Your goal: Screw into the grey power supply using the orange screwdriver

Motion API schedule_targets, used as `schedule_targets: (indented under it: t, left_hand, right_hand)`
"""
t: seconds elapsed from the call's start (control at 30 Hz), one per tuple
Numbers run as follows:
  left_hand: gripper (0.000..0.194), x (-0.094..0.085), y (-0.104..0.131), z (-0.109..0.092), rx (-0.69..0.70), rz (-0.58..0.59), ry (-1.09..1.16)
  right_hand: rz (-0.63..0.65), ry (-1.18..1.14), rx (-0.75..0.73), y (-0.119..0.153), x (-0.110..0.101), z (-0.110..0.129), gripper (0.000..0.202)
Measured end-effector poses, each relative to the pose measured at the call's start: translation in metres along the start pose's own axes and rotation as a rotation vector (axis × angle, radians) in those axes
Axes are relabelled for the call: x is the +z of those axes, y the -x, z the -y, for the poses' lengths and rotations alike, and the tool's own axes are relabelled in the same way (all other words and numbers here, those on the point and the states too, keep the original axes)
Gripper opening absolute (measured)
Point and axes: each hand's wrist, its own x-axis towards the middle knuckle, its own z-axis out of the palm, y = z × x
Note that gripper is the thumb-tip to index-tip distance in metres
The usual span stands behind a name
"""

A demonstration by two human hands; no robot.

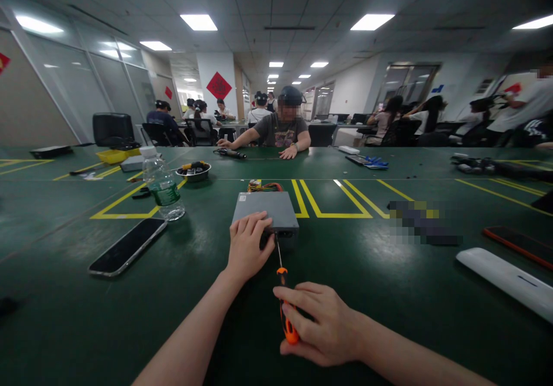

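A grey metal computer power supply (268, 206) lies on the green table in front of me, its bundle of coloured wires (270, 186) at the far side. My left hand (249, 246) grips its near left corner, fingers over the top and thumb against the near face. In my right hand (322, 320) is an orange and black screwdriver (283, 305), held by the handle between thumb and fingers. The shaft points away from me, and its tip meets the near face of the power supply beside my left thumb. Exactly what the tip touches is too small to make out.
Left of the power supply are a phone (128, 246), a water bottle (164, 187) and a metal bowl (194, 171) of dark items. A long white object (505, 279) and an orange-edged phone (521, 246) lie at right. Across the table sits a person (280, 124), arms on the tabletop.
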Motion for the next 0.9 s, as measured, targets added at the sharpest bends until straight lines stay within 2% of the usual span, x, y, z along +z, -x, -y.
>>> schedule_targets:
  t: [0.13,0.33,0.4,0.57,0.67,0.77,0.9]
  left_hand:
    - [0.025,0.0,0.0,0.0,0.002,-0.001,-0.006]
    - [0.025,0.001,0.0,0.001,0.002,-0.006,-0.008]
    - [0.026,0.001,0.0,0.001,0.002,-0.005,-0.003]
    - [0.025,0.001,0.0,0.001,0.001,-0.005,0.006]
    - [0.026,0.001,0.0,0.001,0.003,-0.005,0.008]
    - [0.026,0.001,0.0,0.0,-0.002,-0.005,0.009]
    - [0.025,-0.001,0.0,0.0,-0.003,0.001,0.005]
  right_hand:
    - [-0.035,-0.039,0.032,0.001,0.002,-0.002,0.041]
    - [0.144,-0.019,0.02,-0.001,-0.004,-0.001,0.038]
    - [0.169,0.011,0.021,0.0,-0.003,0.0,0.039]
    - [0.113,0.027,0.006,0.004,0.005,-0.001,0.039]
    - [0.075,-0.04,0.056,0.004,0.007,-0.003,0.041]
    - [0.099,-0.097,0.087,0.003,0.005,-0.003,0.043]
    - [0.154,-0.023,0.035,0.0,-0.001,-0.002,0.04]
